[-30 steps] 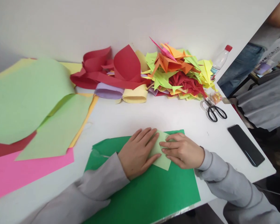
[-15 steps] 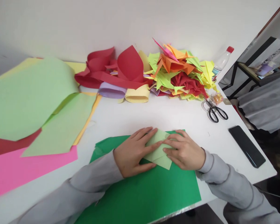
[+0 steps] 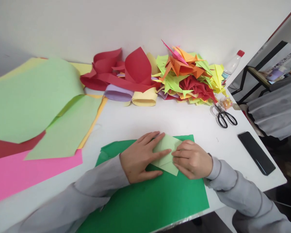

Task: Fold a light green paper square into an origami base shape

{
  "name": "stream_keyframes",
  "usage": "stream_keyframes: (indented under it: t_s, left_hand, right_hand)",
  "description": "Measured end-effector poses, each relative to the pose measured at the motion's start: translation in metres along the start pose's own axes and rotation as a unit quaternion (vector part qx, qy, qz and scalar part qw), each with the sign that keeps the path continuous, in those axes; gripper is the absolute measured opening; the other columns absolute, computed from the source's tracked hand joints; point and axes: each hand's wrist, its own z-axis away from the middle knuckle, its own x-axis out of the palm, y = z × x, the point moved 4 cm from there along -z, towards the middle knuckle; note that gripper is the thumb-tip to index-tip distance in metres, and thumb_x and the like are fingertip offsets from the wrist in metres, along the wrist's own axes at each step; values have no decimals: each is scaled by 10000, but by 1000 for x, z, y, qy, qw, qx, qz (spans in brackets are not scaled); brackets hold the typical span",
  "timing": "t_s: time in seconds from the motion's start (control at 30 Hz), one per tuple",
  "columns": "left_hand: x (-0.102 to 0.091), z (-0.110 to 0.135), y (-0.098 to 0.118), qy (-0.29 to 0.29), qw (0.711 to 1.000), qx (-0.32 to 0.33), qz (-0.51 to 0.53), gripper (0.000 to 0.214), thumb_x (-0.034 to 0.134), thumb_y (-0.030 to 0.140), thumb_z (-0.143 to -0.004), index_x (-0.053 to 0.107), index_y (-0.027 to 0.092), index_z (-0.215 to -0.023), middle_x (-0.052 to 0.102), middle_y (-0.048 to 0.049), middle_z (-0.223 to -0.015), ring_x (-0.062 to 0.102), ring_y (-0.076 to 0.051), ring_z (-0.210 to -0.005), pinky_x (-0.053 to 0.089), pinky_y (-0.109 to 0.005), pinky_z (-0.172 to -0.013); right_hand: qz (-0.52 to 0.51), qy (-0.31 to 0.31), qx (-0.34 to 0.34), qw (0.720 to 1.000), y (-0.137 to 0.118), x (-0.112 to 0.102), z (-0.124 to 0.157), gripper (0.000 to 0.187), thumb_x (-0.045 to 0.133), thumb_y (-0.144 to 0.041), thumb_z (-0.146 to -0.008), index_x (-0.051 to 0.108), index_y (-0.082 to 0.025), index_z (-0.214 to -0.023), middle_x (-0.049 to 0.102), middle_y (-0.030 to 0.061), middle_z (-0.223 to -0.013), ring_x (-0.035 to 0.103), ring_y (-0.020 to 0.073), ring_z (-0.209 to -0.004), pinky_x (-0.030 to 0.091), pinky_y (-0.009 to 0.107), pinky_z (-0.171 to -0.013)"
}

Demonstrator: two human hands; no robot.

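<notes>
A small folded piece of light green paper [image 3: 167, 145] lies on a large dark green sheet [image 3: 169, 200] in front of me. Across its left side, my left hand [image 3: 144, 157] rests with fingers spread, pressing the paper flat. My right hand [image 3: 192, 158] is at the paper's right edge, its fingers drawn together and pinching there. A fold line crosses the lower part of the paper. The right fingertips partly hide that edge.
Behind, a heap of folded paper pieces [image 3: 184, 74] sits beside curled red paper [image 3: 138, 66]. Scissors [image 3: 224, 116], a phone [image 3: 256, 152] and a bottle [image 3: 232, 64] are at the right. Large light green sheets [image 3: 34, 100] and a pink sheet [image 3: 38, 174] cover the left.
My right hand's fingers have drawn together and slid slightly right, from lying over the paper to its right edge. My left hand keeps its place on the paper.
</notes>
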Motion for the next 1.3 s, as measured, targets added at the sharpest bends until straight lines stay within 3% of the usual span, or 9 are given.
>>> stream_keyframes:
  t_s: [0.17, 0.37, 0.47, 0.53, 0.63, 0.8, 0.93, 1.3]
  left_hand:
    - [-1, 0, 1, -1, 1000, 0, 7, 657, 659, 527, -705, 486, 363, -1318, 253, -100, -1525, 285, -422, -1321, 308, -593, -1012]
    - [-1, -1, 1, -4, 1000, 1, 6, 643, 664, 530, -699, 501, 377, -1302, 266, -92, -1517, 294, -425, -1308, 309, -591, -1007]
    - [-1, -2, 2, -11, 1000, -3, -1, 659, 670, 527, -689, 497, 375, -1306, 272, -94, -1511, 298, -429, -1300, 312, -591, -1004]
    - [-2, -2, 3, -14, 1000, -5, -6, 671, 670, 525, -686, 485, 377, -1314, 281, -96, -1505, 308, -428, -1292, 319, -590, -998]
    - [-4, -4, 4, -18, 1000, -4, -10, 683, 679, 514, -676, 480, 378, -1314, 294, -102, -1493, 317, -430, -1283, 324, -592, -993]
    - [-6, -6, 5, -22, 1000, -11, -8, 652, 700, 500, -648, 531, 367, -1264, 314, -101, -1473, 306, -433, -1281, 315, -598, -997]
    - [-8, -8, 6, -25, 1000, -14, -9, 625, 711, 492, -634, 564, 357, -1227, 332, -101, -1461, 312, -434, -1278, 315, -593, -996]
    - [-7, -7, 5, -22, 1000, -21, -2, 559, 683, 498, -650, 591, 345, -1179, 347, -86, -1442, 314, -440, -1268, 318, -602, -993]
  right_hand:
    - [-23, 11, 10, 1000, 2, 2, 2, 128, 542, -181, -818, 649, -177, -750, 724, 57, -842, 602, 187, -863, 443, 395, -827]
    - [-73, 49, 30, 996, 4, 1, 1, 147, 525, -177, -815, 634, -187, -718, 727, 47, -761, 647, 172, -803, 478, 364, -806]
    - [-128, 76, 73, 986, 9, -1, 1, 149, 495, -165, -837, 634, -180, -787, 727, 55, -795, 657, 163, -808, 493, 351, -801]
    - [-130, 85, 112, 981, 14, -3, 1, 160, 483, -177, -862, 638, -164, -896, 725, 81, -911, 642, 179, -926, 486, 368, -847]
    - [-74, 42, 151, 985, 19, 1, -1, 265, 489, -291, -897, 606, -146, -1085, 665, 122, -1144, 535, 240, -1157, 425, 445, -950]
    - [-7, -62, 147, 987, 20, 13, -7, 445, 448, -466, -914, 552, -143, -1201, 567, 140, -1305, 415, 297, -1274, 282, 539, -1044]
    - [-10, -88, 161, 983, 19, 16, -13, 483, 438, -491, -914, 526, -134, -1227, 584, 147, -1280, 422, 291, -1269, 206, 563, -1078]
    - [-26, -96, 196, 976, 18, 15, -16, 456, 460, -447, -913, 504, -130, -1237, 634, 131, -1181, 492, 263, -1188, 199, 555, -1093]
